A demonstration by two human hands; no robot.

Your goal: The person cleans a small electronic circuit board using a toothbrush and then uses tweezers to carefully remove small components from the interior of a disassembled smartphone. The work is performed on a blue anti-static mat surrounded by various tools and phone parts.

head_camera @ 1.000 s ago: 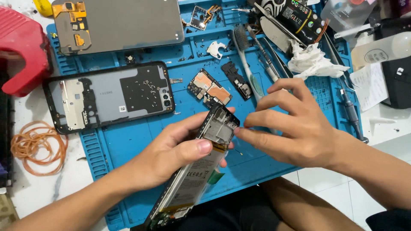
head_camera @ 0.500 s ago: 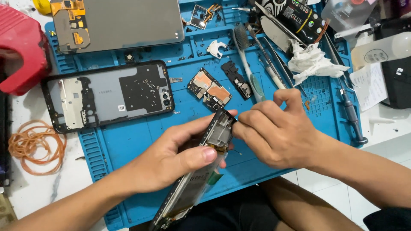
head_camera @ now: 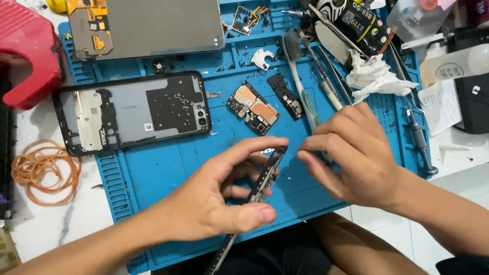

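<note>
My left hand (head_camera: 219, 198) grips a dark phone frame (head_camera: 260, 186) edge-on, thumb on the near side and forefinger over its top end. My right hand (head_camera: 351, 155) is just to the right of that top end, thumb and forefinger pinched together and almost touching the frame; whether a small part sits between them I cannot tell. Both hands hover over the blue work mat (head_camera: 153, 173).
On the mat lie a phone back housing (head_camera: 132, 109), a grey screen panel (head_camera: 147, 25), a small circuit board (head_camera: 253, 108), a black bracket (head_camera: 286, 95), tweezers and a brush (head_camera: 305, 86), a screwdriver (head_camera: 420, 140). Rubber bands (head_camera: 43, 170) lie left; a red object (head_camera: 25, 51) upper left.
The phone frame has turned from nearly flat, showing its inside, to edge-on. My right hand's fingertips have drawn slightly away from its top end toward the right.
</note>
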